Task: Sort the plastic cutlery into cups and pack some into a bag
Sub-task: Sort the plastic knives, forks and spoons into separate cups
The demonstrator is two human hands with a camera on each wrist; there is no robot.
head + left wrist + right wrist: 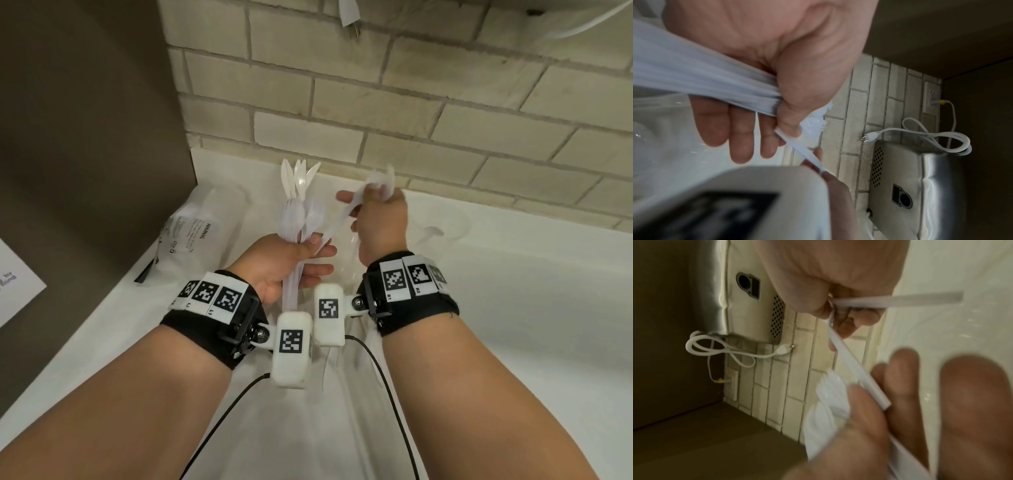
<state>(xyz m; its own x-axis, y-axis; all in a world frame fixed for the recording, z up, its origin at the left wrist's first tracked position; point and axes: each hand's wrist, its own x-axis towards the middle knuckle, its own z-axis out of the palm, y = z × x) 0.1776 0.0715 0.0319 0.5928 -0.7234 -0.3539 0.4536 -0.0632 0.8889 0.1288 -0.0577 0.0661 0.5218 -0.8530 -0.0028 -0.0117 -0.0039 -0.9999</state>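
My left hand (291, 263) grips a bundle of white plastic cutlery (298, 209) by the handles, with spoon bowls and knife blades fanned upward. The left wrist view shows the thumb (797, 100) clamping the bundled handles (705, 76). My right hand (376, 219) pinches two white pieces. One handle (900, 300) sticks out sideways. The other piece (855, 369) runs slantwise down to the left hand's fingers (315, 270). A clear cup (442, 222) holding a white spoon stands to the right, faint against the white counter.
A clear plastic bag (191, 233) printed with a warning lies at the left on the white counter (513, 308). A brick wall (376, 102) rises behind, a brown panel (85, 137) to the left. A steel appliance (920, 186) with a loose white cord (931, 138) hangs on the wall.
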